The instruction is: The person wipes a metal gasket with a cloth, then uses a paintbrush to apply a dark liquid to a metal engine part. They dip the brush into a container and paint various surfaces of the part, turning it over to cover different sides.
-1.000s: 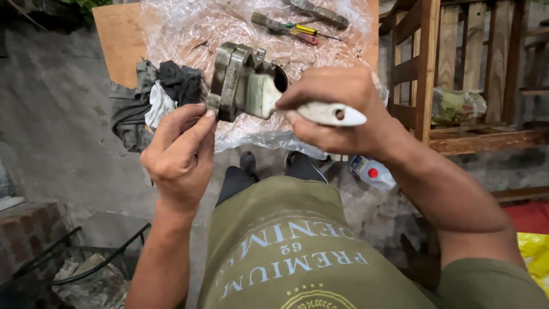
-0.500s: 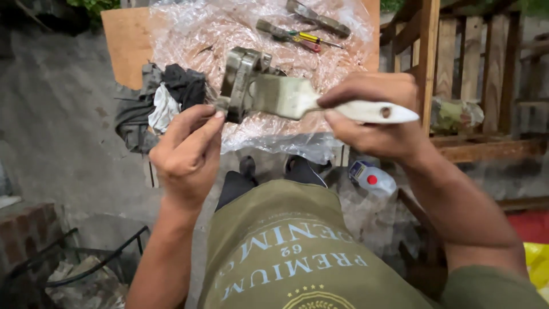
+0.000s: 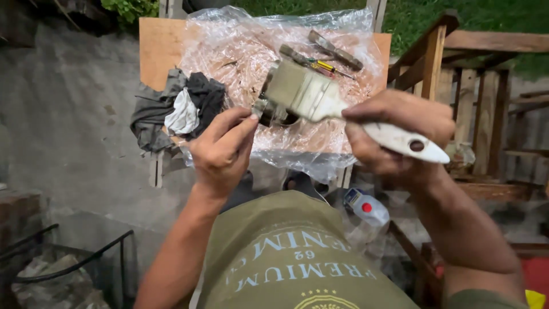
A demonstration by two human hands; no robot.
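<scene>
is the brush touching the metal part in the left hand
Touching. The head view shows the brush bristles pressed flat against the metal part, no gap between them; the left hand pinches the part's end and the right hand grips the handle.

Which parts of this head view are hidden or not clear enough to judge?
- Metal part: its near face is covered by the brush and the left hand.
- Brush bristles: blurred.
- Right hand: palm side hidden.
- Tools on the plastic sheet: types unclear, partly hidden by the part.
- Plastic bottle: lower half hidden by the shirt.

Grimy metal part [image 3: 286,94] held aloft, white-handled paintbrush [image 3: 366,123] bristles against it
</scene>
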